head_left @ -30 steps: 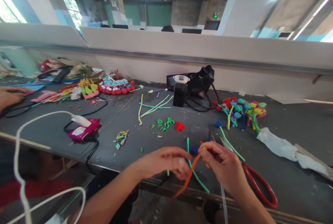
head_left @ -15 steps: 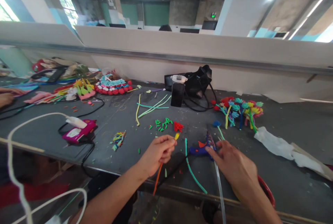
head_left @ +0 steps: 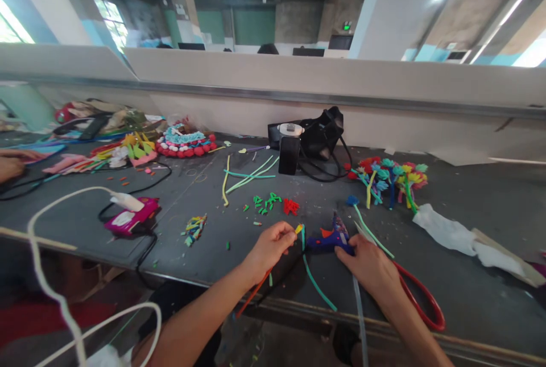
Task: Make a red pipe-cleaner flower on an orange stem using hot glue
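My left hand (head_left: 273, 247) pinches a thin orange stem (head_left: 255, 292) with a yellow tip (head_left: 298, 229) pointing away to the right. To its right, a blue glue gun (head_left: 330, 240) with an orange trigger lies on the table, a clear glue stick (head_left: 360, 318) trailing from its rear. The thumb and fingers of my right hand (head_left: 369, 264) close around the gun's rear end. Under that hand lie scissors with a red handle (head_left: 433, 316); their blades (head_left: 362, 231) show beyond the fingers. A green stem (head_left: 315, 281) lies between my hands.
Piles of red pieces (head_left: 290, 206), green pieces (head_left: 267, 203) and mixed pieces (head_left: 195, 229) lie ahead. A black bag (head_left: 328, 133), a phone (head_left: 289, 156) and colourful flowers (head_left: 390, 176) stand behind. A pink power strip (head_left: 132, 216) with cables is left. Another person's hand (head_left: 11, 165) is far left.
My right hand has moved left and closed in on the glue gun's rear, uncovering more of the scissors and a green stem. My left hand has shifted slightly right, the stem tilting more.
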`<state>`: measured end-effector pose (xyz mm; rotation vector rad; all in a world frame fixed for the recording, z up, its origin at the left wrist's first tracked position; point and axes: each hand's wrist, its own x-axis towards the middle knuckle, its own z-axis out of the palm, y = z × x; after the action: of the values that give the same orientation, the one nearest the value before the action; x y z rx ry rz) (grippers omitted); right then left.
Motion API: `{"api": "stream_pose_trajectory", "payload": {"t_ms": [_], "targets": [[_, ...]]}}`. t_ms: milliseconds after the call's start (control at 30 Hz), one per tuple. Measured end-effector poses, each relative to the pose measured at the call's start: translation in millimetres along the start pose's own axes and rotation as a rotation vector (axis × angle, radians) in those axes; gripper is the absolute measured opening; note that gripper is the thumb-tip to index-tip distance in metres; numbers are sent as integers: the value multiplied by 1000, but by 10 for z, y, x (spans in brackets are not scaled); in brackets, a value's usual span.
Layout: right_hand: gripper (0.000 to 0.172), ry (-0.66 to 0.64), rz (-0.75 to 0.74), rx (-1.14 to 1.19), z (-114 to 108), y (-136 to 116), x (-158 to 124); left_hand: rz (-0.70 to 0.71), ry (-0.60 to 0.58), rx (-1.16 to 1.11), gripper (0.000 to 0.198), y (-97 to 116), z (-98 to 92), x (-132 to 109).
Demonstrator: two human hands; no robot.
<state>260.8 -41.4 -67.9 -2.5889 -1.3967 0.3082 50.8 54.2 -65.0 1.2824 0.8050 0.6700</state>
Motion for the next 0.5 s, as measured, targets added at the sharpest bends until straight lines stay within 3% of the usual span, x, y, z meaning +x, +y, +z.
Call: {"api": "stream_pose_trajectory", "payload": {"t_ms": [167, 267, 333, 400, 500], "targets": [[28, 192, -4, 169, -65, -67, -101, 51, -60, 7, 26, -35, 59, 49], [27, 347, -133, 300, -74, -121, -197, 108, -117, -79, 27, 38, 119, 0], [26, 377, -215, 396, -89, -178, -266, 110, -166, -124, 27, 98, 156, -53], [27, 324, -240, 539, -133, -242, -329, 46, -247, -184, 27, 141, 180, -109], [35, 71, -203, 919, -261, -298, -379, -58, -273, -352, 27, 164, 184, -165]]}}
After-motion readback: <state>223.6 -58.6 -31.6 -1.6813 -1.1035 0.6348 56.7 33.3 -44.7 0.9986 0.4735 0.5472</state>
